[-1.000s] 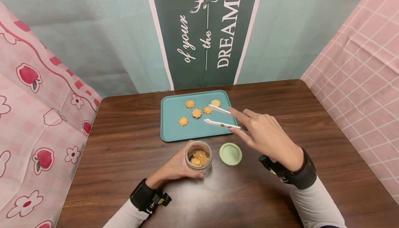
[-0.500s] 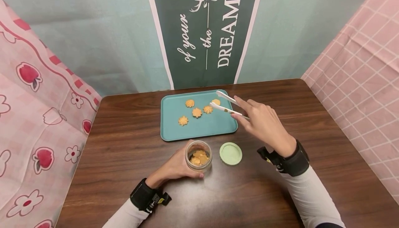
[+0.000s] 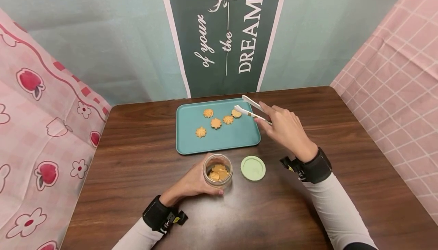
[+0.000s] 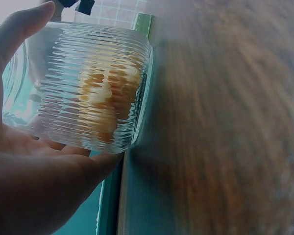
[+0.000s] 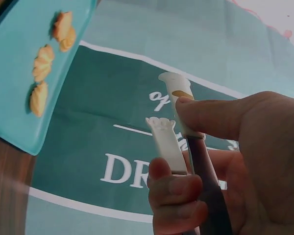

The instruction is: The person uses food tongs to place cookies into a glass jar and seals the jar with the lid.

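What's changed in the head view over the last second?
The right hand and white tongs moved away from the person, the tips shifting toward the tray's far right corner. Nothing newly grasped or released. Unchanged: left hand holding the jar, five cookies on the tray, green lid on the table.

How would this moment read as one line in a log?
left hand: holds jar, cookies inside | right hand: holds tongs, tips apart | tray: five cookies | green lid: on table, beside jar
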A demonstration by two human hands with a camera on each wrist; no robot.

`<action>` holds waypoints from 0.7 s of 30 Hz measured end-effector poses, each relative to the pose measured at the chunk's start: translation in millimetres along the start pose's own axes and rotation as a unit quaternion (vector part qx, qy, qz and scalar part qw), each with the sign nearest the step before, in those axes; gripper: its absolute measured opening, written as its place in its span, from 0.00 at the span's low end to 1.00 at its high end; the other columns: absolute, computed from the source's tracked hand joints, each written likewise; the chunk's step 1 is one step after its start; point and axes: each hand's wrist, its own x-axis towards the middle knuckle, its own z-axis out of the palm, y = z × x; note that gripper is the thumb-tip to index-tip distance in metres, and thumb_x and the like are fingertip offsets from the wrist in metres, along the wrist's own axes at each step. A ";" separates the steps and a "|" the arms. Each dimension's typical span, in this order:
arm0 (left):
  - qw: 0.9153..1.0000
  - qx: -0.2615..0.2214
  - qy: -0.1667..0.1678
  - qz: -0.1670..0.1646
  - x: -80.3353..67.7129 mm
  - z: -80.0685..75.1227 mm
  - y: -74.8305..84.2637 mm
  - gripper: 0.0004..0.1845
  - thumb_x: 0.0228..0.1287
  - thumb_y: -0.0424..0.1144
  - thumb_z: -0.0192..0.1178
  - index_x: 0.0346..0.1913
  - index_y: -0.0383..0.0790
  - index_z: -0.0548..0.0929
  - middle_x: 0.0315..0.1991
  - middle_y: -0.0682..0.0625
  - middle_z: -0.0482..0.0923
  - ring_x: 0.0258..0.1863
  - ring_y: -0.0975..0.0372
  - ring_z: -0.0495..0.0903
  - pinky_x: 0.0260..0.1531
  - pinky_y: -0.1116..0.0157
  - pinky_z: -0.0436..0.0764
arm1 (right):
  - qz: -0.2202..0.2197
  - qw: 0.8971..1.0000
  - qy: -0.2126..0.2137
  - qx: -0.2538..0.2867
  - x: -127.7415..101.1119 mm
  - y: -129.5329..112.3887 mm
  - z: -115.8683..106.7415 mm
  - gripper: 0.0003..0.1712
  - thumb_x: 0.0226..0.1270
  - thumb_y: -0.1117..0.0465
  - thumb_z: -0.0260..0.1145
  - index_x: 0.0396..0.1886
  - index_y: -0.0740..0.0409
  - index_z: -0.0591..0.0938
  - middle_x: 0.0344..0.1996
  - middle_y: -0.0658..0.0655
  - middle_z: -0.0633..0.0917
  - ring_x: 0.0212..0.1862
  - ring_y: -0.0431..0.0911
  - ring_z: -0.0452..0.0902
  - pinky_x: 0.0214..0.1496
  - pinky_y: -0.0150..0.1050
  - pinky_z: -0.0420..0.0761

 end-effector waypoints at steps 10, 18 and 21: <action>1.000 -0.005 -0.001 -0.006 0.1 -1.0 1.5 0.49 0.43 0.33 0.87 0.69 0.51 0.72 0.62 0.57 0.81 0.64 0.59 0.78 0.73 0.59 0.71 | 0.031 0.999 -0.024 -0.002 8.6 12.7 18.1 0.32 0.77 0.51 0.68 0.74 0.61 0.77 0.24 0.56 0.76 0.22 0.50 0.70 0.19 0.42 0.66; 1.000 -0.012 0.000 -0.007 0.2 -1.2 1.7 0.49 0.43 0.34 0.88 0.69 0.49 0.72 0.62 0.55 0.81 0.65 0.57 0.78 0.74 0.56 0.70 | 0.036 0.999 -0.035 -0.005 13.4 21.3 34.1 0.33 0.77 0.50 0.68 0.73 0.64 0.77 0.26 0.60 0.80 0.22 0.52 0.73 0.18 0.44 0.70; 1.000 -0.013 -0.001 -0.009 -0.1 -1.4 3.1 0.49 0.43 0.34 0.87 0.69 0.50 0.72 0.62 0.55 0.81 0.64 0.57 0.78 0.74 0.56 0.70 | 0.038 0.999 -0.037 0.003 14.6 23.1 40.8 0.33 0.78 0.51 0.68 0.72 0.66 0.77 0.28 0.63 0.82 0.23 0.53 0.75 0.18 0.45 0.71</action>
